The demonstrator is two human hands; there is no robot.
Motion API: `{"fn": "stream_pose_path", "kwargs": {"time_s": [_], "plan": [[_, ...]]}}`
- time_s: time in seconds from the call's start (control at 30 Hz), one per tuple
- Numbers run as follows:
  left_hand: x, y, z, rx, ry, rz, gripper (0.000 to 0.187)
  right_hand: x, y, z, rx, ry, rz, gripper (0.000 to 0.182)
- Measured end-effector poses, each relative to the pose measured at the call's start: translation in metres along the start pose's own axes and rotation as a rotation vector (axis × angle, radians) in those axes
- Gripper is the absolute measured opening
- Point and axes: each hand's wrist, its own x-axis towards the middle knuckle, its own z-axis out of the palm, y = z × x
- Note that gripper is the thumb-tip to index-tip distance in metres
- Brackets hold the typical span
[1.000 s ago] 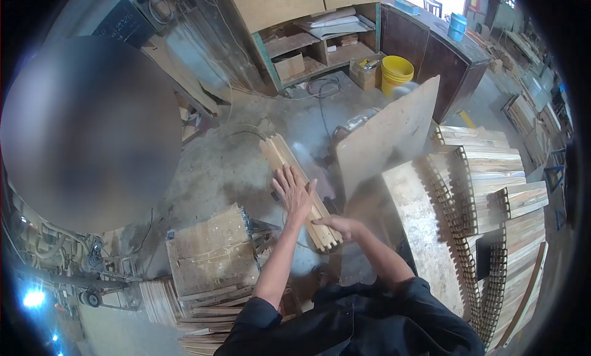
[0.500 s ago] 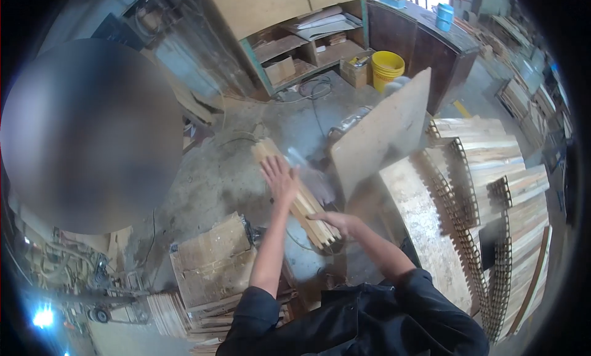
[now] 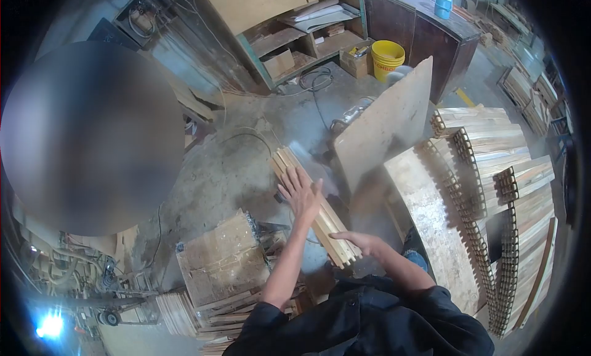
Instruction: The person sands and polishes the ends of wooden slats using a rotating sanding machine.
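Observation:
A bundle of several light wooden strips (image 3: 335, 224) lies slantwise in front of my body, its ends notched. My left hand (image 3: 301, 193) rests on top of the strips near their far half, fingers spread. At the near end my right hand (image 3: 360, 240) grips the side of the bundle, thumb on top and the other fingers hidden beneath or behind it. What bears the bundle underneath is mostly hidden.
An upright board (image 3: 388, 125) stands beyond the bundle. At right, notched wooden strips (image 3: 492, 134) lie stacked by a pale panel (image 3: 425, 214). A worn box-like block (image 3: 221, 251) is at left. Farther off are a yellow bucket (image 3: 388, 56), a cabinet (image 3: 265, 79) and floor cables (image 3: 317, 79).
The bundle and both hands have shifted right and nearer to my body. My left hand's fingers are more spread, and the camera view has moved slightly.

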Motion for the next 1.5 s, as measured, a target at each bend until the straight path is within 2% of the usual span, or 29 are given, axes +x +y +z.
{"fn": "stream_pose_path", "kwargs": {"time_s": [0.1, 0.13, 0.27, 0.33, 0.4, 0.43, 0.5, 0.63, 0.7, 0.73, 0.83, 0.87, 0.97, 1.0, 1.17, 1.23, 1.33, 1.4, 1.43, 1.47, 1.5], "plan": [[-0.028, 0.020, -0.003, 0.002, 0.012, 0.005, 0.085, -0.028, 0.016, 0.001, 0.037, -0.029, 0.057, 0.059], [-0.037, 0.024, -0.001, 0.010, 0.010, 0.004, 0.085, -0.035, 0.021, 0.000, 0.023, 0.033, 0.077, 0.057], [-0.037, 0.016, 0.004, -0.027, 0.037, -0.033, 0.083, -0.032, 0.015, 0.007, -0.049, 0.066, 0.082, 0.055], [-0.002, -0.005, -0.001, 0.005, 0.050, -0.047, 0.081, 0.004, -0.012, 0.004, -0.209, 0.083, -0.005, 0.054], [0.048, -0.035, -0.004, 0.014, 0.038, -0.065, 0.080, 0.044, -0.051, 0.012, -0.353, 0.248, -0.044, 0.063], [0.066, -0.049, -0.004, 0.011, 0.017, -0.078, 0.080, 0.004, -0.081, 0.078, -0.452, 0.314, -0.135, 0.068], [0.079, -0.058, -0.010, 0.005, -0.031, -0.136, 0.079, 0.034, -0.096, 0.072, -0.455, 0.258, -0.131, 0.071], [0.064, -0.054, -0.001, -0.064, -0.075, -0.194, 0.079, 0.039, -0.078, 0.062, -0.495, 0.309, -0.123, 0.078], [0.045, -0.050, 0.005, -0.137, -0.048, -0.175, 0.079, 0.029, -0.062, 0.055, -0.510, 0.329, -0.102, 0.081], [0.034, -0.047, 0.006, -0.172, -0.036, -0.167, 0.079, 0.013, -0.057, 0.064, -0.518, 0.339, -0.071, 0.089], [0.008, -0.034, 0.007, -0.202, -0.020, -0.116, 0.079, 0.014, -0.027, 0.043, -0.670, 0.466, -0.052, 0.093], [0.001, -0.029, 0.009, -0.182, -0.008, -0.109, 0.079, 0.008, -0.022, 0.035, -0.643, 0.389, 0.020, 0.097], [-0.021, -0.011, 0.006, -0.152, -0.012, -0.081, 0.079, -0.020, -0.007, 0.041, -0.624, 0.448, -0.005, 0.080], [-0.029, -0.006, 0.008, -0.124, 0.022, -0.070, 0.076, -0.010, 0.013, 0.020, -0.629, 0.448, -0.072, 0.092], [-0.058, 0.021, -0.001, -0.086, -0.005, -0.056, 0.076, -0.040, 0.028, 0.020, -0.652, 0.530, -0.048, 0.084], [-0.052, 0.022, 0.001, -0.043, 0.028, -0.054, 0.077, -0.061, 0.010, 0.049, -0.623, 0.549, -0.083, 0.081], [-0.017, 0.006, 0.015, 0.020, 0.104, -0.030, 0.079, -0.023, -0.021, 0.017, -0.874, 0.572, -0.175, 0.078], [0.030, -0.015, 0.017, 0.038, 0.126, 0.011, 0.080, -0.017, -0.073, 0.041, -0.866, 0.553, -0.160, 0.077], [0.049, -0.022, 0.017, 0.028, 0.104, 0.001, 0.080, 0.004, -0.086, 0.030, -0.721, 0.531, -0.157, 0.075], [0.069, -0.027, 0.015, 0.020, 0.086, -0.005, 0.081, 0.032, -0.098, 0.013, -0.813, 0.601, -0.263, 0.075], [0.081, -0.028, 0.011, 0.014, 0.067, -0.007, 0.081, 0.035, -0.108, 0.014, -0.757, 0.567, -0.253, 0.075]]}}
